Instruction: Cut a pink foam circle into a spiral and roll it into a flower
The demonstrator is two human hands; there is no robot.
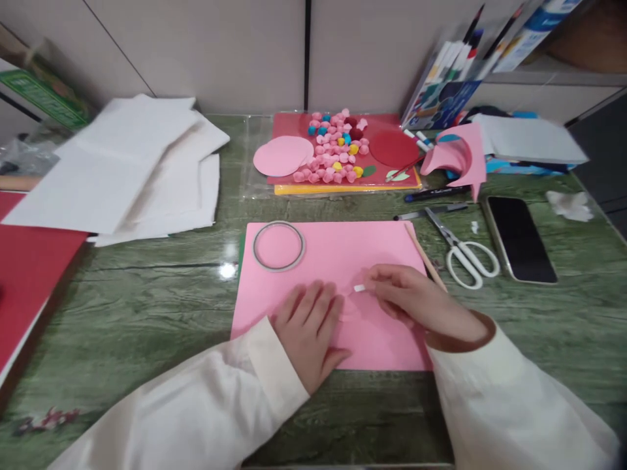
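Note:
A pink sheet of paper (333,245) lies on the green wood-grained table (196,294). My left hand (312,333) rests flat on the sheet, palm down, fingers stretched. To its right, my right hand (409,297) is closed in a pinch on a small white piece (359,288), held just over the sheet. Faint curved lines show on the paper between the hands. A thin ring-shaped roll of tape (255,251) sits at the sheet's upper left. Along its right edge lies a thin wooden stick (425,256).
White-handled scissors (462,256), a phone (522,239) and pens (435,193) lie to the right. Behind the sheet, pink, blue and yellow paper balls (333,156) sit on red paper. White sheets (122,156) are at the left; a pen box (435,98) stands at the back right.

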